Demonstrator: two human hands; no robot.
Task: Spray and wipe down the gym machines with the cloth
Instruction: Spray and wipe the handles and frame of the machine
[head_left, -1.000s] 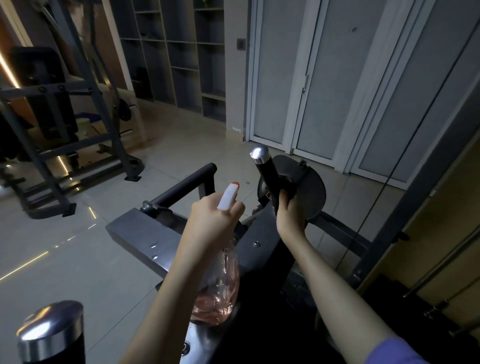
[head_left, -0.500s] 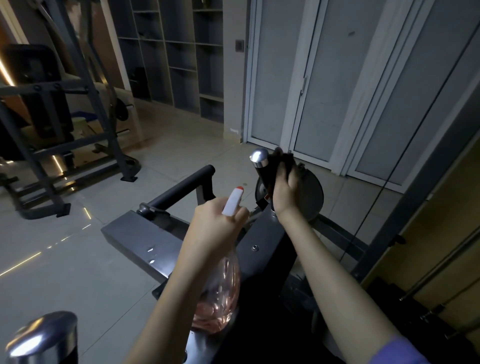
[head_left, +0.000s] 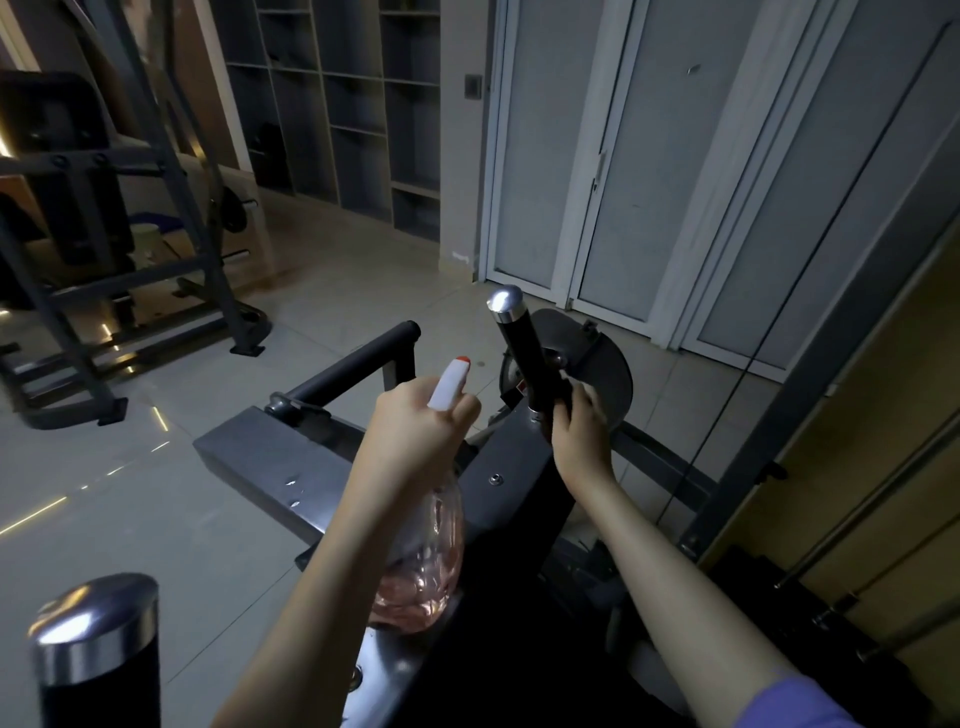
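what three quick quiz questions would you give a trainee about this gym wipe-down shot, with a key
1. True or false: the left hand holds the spray bottle.
2. Where does the right hand grip the black handle? A) over its chrome cap B) low, near its base C) nowhere, it hovers apart
3. Fill in: the tip of the white nozzle is ___.
Key: 1 true; 2 B; 3 orange
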